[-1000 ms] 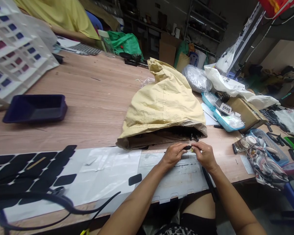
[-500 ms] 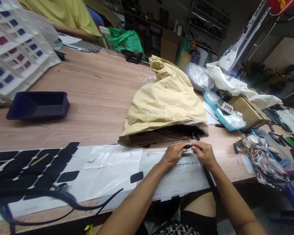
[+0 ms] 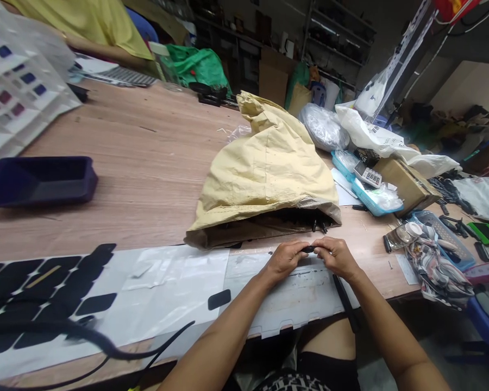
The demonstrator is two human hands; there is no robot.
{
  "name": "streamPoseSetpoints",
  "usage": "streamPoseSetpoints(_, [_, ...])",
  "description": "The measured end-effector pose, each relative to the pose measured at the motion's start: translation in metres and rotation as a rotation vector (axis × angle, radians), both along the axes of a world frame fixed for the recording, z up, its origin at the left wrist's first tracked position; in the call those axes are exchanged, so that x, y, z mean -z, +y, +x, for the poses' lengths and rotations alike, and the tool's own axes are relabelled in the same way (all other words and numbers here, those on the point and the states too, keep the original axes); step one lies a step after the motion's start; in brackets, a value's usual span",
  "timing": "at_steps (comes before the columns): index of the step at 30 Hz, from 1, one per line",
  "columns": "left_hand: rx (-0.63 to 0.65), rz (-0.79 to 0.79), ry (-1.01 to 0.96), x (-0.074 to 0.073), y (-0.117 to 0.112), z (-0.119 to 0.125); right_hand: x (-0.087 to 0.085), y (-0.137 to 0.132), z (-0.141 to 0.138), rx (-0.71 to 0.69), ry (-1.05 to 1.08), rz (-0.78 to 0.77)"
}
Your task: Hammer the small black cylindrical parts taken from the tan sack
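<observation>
Between my two hands is a small black piece (image 3: pixel 308 249), too small to tell its kind. My left hand (image 3: pixel 285 258) pinches its left end, and my right hand (image 3: pixel 336 255) pinches the right end with thumb and fingers. Both hands hover over a pale, scuffed sheet (image 3: pixel 285 304) at the table's near edge. Just beyond them lies a yellow cloth sack (image 3: pixel 264 168), its dark mouth facing me, with small black parts (image 3: pixel 320 224) poking out at the right. A long black bar (image 3: pixel 344 301) lies by my right forearm.
Black rounded pads (image 3: pixel 44 293) lie on white film at left, with a black cable (image 3: pixel 106 342) in front. A dark blue tray (image 3: pixel 41 182) stands beyond. To the right are blue baskets (image 3: pixel 377 198), a calculator (image 3: pixel 367 175), a jar (image 3: pixel 403 237) and crumpled cloth (image 3: pixel 438 271). Across the table sits a person in yellow (image 3: pixel 101 27).
The view has shifted a little, so most things sit slightly further left. My hands still pinch the black piece, and the fingers of my right hand have shifted slightly on it.
</observation>
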State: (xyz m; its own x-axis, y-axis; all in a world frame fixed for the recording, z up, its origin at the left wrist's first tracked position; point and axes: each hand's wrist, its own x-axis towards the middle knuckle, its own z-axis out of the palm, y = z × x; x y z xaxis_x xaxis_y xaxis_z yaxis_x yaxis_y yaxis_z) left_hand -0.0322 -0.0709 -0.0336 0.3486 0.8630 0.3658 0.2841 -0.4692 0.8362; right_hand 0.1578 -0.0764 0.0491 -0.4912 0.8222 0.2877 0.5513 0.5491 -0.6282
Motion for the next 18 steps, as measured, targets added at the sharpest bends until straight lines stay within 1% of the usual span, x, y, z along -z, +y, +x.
streamPoseSetpoints(4, [-0.027, -0.016, -0.025, 0.0, 0.0, 0.001, 0.011, -0.002, -0.002, 0.111, 0.108, 0.028])
streamPoseSetpoints(7, [-0.027, -0.024, -0.041, -0.002, -0.001, 0.0, 0.014, -0.003, -0.005, 0.087, 0.106, 0.056])
streamPoseSetpoints(13, [-0.006, -0.093, -0.124, -0.006, -0.004, 0.0, 0.005, -0.004, -0.005, 0.032, -0.005, 0.121])
streamPoseSetpoints(18, [-0.025, -0.125, -0.236, -0.007, 0.001, 0.002, -0.005, -0.006, -0.002, 0.03, 0.054, 0.053])
